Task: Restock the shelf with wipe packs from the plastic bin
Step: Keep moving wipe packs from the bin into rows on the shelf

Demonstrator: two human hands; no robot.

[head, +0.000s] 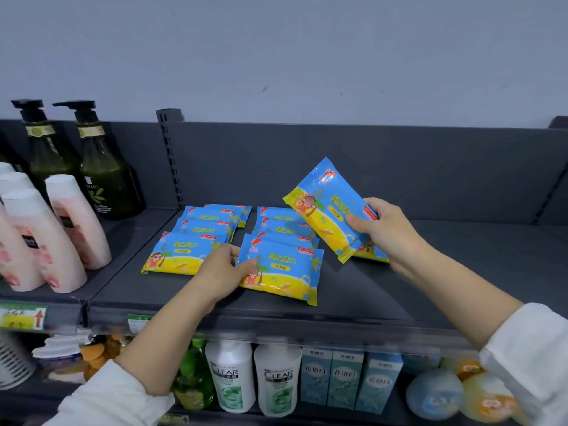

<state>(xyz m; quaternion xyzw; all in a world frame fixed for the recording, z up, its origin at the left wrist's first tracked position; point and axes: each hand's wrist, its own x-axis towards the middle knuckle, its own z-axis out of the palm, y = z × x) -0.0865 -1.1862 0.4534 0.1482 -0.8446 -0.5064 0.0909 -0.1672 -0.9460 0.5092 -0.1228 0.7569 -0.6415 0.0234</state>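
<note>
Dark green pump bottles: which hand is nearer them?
Left. The left hand grips the front wipe pack right of the bottles; the right hand holds a raised pack farther right.

On the dark grey metal shelf (399, 290), flat blue-and-yellow plastic wipe packs lie in two overlapping front-to-back columns, the left column (196, 238) just beside the right column (285, 229). The left hand (221, 272) is between them at the front, gripping the left edge of the front pack (282, 272) of the right column. To the right, the right hand (387, 229) holds a tilted wipe pack (325, 207) above the shelf, with another pack (373, 255) beneath it. In the bay to the left, pink plastic bottles (46, 235) stand before dark green pump bottles (92, 167).
</note>
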